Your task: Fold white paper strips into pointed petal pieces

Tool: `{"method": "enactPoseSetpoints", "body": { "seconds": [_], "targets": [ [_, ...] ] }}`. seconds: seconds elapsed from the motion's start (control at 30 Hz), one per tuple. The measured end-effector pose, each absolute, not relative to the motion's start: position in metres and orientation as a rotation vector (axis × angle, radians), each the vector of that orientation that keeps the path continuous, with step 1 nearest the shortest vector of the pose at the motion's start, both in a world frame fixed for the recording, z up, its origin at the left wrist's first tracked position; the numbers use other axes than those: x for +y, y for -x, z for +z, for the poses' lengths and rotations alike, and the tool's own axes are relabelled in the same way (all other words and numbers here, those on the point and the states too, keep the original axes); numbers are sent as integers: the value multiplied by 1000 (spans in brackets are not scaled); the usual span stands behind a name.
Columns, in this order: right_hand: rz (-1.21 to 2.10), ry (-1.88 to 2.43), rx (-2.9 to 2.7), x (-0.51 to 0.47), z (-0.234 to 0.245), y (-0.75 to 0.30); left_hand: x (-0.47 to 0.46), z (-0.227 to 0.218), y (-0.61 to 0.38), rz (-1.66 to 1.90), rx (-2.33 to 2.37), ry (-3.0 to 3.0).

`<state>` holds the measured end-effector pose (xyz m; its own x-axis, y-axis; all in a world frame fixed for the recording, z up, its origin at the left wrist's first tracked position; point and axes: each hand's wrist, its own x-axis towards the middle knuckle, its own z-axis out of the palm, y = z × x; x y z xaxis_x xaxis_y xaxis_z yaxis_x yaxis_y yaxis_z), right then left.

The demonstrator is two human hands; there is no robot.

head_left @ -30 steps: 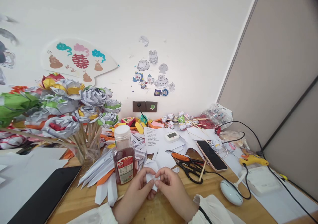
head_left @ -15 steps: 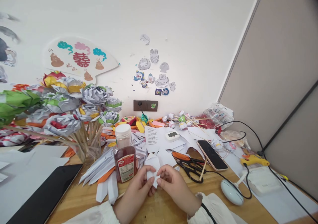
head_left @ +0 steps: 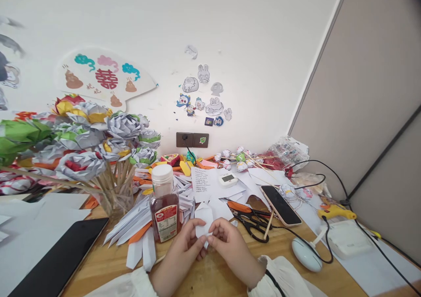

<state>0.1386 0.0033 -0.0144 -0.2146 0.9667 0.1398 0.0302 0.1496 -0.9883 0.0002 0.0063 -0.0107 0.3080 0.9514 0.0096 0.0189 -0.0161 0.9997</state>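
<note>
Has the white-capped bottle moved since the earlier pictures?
No. Judged against the wall socket, the bottle keeps the same place, below and left of it; both shift slightly together in view.

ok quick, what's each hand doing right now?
Left hand: closed, holding the small white paper.
Right hand: closed, pinching the same small white paper.

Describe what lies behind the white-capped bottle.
Folded white paper strips show behind the bottle, past its right-hand edge in the view. Whatever sits directly behind its dark body is covered and cannot be seen.
</note>
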Motion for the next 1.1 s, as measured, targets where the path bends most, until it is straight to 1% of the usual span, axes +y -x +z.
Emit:
{"method": "enactPoseSetpoints", "body": {
  "seconds": [0.37,0.97,1.1],
  "targets": [
    [1112,1129,-1528,4,-15,-137,7,-10,1,983,995,-1372],
    [1134,1146,-1390,3,-20,-134,6,-10,1,1035,1037,-1388],
    [1076,1227,-1528,3,-22,-135,6,-10,3,1096,1067,-1415]
  ]
}}
